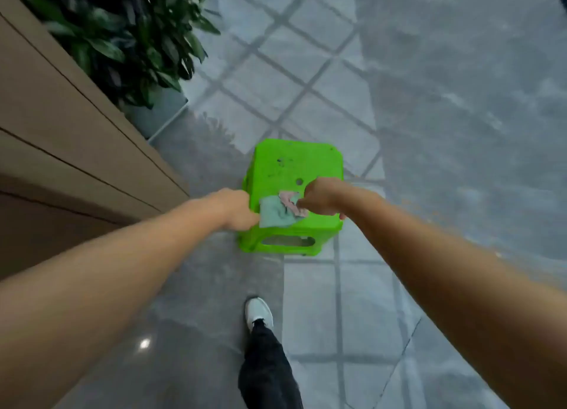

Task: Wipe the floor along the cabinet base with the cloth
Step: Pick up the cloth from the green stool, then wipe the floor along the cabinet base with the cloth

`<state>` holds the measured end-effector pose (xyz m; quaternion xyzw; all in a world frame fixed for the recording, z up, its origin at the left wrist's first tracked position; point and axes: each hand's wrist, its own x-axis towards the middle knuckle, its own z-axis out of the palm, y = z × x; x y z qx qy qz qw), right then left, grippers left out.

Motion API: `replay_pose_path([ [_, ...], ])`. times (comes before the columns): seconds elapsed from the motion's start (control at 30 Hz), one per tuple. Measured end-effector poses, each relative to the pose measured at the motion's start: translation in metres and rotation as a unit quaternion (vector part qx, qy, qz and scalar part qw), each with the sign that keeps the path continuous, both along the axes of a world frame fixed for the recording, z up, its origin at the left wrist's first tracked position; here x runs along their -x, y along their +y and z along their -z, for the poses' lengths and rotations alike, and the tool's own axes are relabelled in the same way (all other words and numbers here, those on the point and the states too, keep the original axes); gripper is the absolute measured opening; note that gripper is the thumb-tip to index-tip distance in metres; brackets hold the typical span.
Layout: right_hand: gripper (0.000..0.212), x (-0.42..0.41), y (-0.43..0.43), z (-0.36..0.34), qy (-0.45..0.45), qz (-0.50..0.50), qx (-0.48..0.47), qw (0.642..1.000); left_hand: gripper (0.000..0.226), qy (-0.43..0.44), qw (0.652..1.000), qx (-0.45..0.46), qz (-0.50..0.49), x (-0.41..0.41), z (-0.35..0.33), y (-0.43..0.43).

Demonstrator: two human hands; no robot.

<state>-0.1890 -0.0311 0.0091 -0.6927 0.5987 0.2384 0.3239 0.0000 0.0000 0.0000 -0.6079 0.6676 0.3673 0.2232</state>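
A crumpled cloth (277, 213), pale green with a pink part, lies on the near edge of a bright green plastic stool (291, 169). My left hand (237, 209) is closed at the cloth's left edge and pinches it. My right hand (322, 196) is closed on the cloth's right, pink side. Both arms reach forward over the grey tiled floor (352, 301). The tan cabinet (61, 132) runs along the left, and its base meets the floor just left of the stool.
A leafy potted plant (129, 40) in a grey pot stands against the cabinet beyond the stool. My leg in dark trousers with a white shoe (258, 313) is planted on the floor behind the stool. Shiny tiles stretch to the right.
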Motion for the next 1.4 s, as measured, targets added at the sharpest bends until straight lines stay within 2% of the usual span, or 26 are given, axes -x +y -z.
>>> replay_pose_path([
  [0.13, 0.058, 0.003, 0.005, 0.114, -0.054, 0.098, 0.021, 0.994, 0.051, 0.047, 0.993, 0.041, -0.097, 0.015, 0.108, 0.008],
  [0.2, 0.070, 0.000, 0.014, 0.166, -0.061, 0.128, 0.039, 0.989, 0.057, 0.071, 0.984, 0.067, -0.150, 0.024, 0.158, 0.009],
  [0.27, 0.073, -0.002, 0.020, 0.206, -0.063, 0.159, 0.122, 0.978, 0.063, 0.100, 0.968, 0.116, -0.200, 0.031, 0.200, 0.003],
  [0.37, 0.052, -0.014, 0.029, 0.241, -0.118, 0.246, 0.263, 0.925, 0.064, 0.143, 0.924, 0.208, -0.286, 0.036, 0.239, -0.009],
  [0.47, 0.035, -0.033, 0.037, 0.247, -0.230, 0.371, 0.285, 0.854, 0.060, 0.187, 0.892, 0.254, -0.324, 0.025, 0.251, -0.012],
  [0.57, 0.029, -0.049, 0.048, 0.239, -0.343, 0.494, 0.170, 0.781, 0.035, 0.274, 0.847, 0.176, -0.420, -0.001, 0.248, 0.003],
  [0.63, 0.030, -0.063, 0.063, 0.234, -0.396, 0.544, 0.054, 0.738, 0.021, 0.356, 0.774, 0.066, -0.519, -0.032, 0.239, 0.026],
  [0.7, 0.021, -0.084, 0.086, 0.228, -0.415, 0.567, -0.035, 0.711, 0.025, 0.402, 0.710, -0.025, -0.578, -0.070, 0.231, 0.056],
  [0.77, 0.012, -0.112, 0.115, 0.224, -0.437, 0.601, -0.094, 0.663, 0.031, 0.403, 0.682, -0.058, -0.607, -0.110, 0.220, 0.090],
  [0.87, 0.014, -0.154, 0.159, 0.223, -0.472, 0.657, -0.168, 0.563, 0.045, 0.408, 0.640, -0.087, -0.646, -0.160, 0.203, 0.135],
  [0.93, 0.007, -0.181, 0.184, 0.222, -0.502, 0.683, -0.231, 0.478, 0.048, 0.418, 0.623, -0.130, -0.648, -0.188, 0.194, 0.160],
  [1.0, 0.024, -0.204, 0.205, 0.227, -0.555, 0.676, -0.302, 0.379, 0.042, 0.431, 0.610, -0.187, -0.638, -0.208, 0.196, 0.179],
  [1.07, 0.032, -0.222, 0.221, 0.241, -0.586, 0.666, -0.334, 0.317, 0.037, 0.435, 0.588, -0.225, -0.644, -0.221, 0.211, 0.196],
  [1.13, 0.031, -0.234, 0.229, 0.266, -0.575, 0.682, -0.331, 0.309, 0.036, 0.427, 0.564, -0.234, -0.667, -0.229, 0.241, 0.207],
  [1.23, 0.028, -0.241, 0.227, 0.320, -0.516, 0.725, -0.310, 0.336, 0.035, 0.407, 0.525, -0.238, -0.708, -0.232, 0.303, 0.219],
  [1.3, 0.023, -0.238, 0.222, 0.363, -0.486, 0.734, -0.287, 0.379, 0.037, 0.386, 0.511, -0.244, -0.728, -0.227, 0.349, 0.222],
  [1.4, 0.021, -0.233, 0.196, 0.431, -0.448, 0.712, -0.245, 0.482, 0.040, 0.375, 0.488, -0.234, -0.752, -0.208, 0.425, 0.215],
])
